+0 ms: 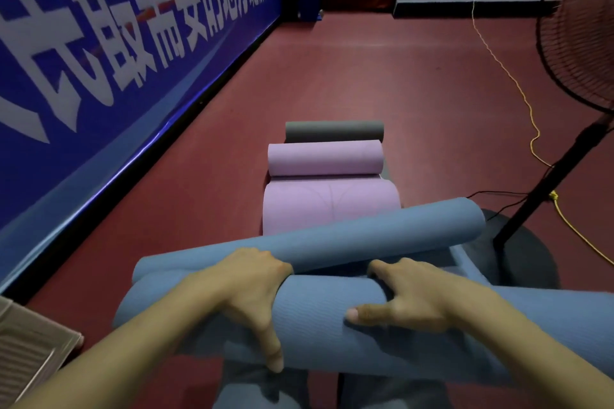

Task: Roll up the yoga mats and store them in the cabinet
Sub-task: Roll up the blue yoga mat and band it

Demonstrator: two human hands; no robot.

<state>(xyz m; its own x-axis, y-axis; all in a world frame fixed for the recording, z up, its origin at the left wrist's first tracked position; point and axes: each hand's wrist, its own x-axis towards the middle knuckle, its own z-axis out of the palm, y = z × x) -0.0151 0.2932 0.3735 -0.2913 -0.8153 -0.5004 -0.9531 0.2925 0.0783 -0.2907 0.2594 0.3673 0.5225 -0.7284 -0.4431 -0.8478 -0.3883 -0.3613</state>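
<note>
A thick blue rolled mat (315, 319) lies across my lap at the bottom of the view. My left hand (252, 295) and my right hand (412, 299) both grip its top, fingers curled over the far side. A second blue roll (332, 242) rests slantwise just beyond it. Farther out on the floor sit a purple mat (332, 206), partly rolled, a purple roll (325, 158) and a dark grey roll (334, 131). No cabinet is in view.
A blue banner wall (116, 60) runs along the left. A standing fan (578, 26) with a dark round base (531, 259) is at the right, with yellow and black cables (531, 129) on the red floor. A pale box corner (30, 342) is at lower left.
</note>
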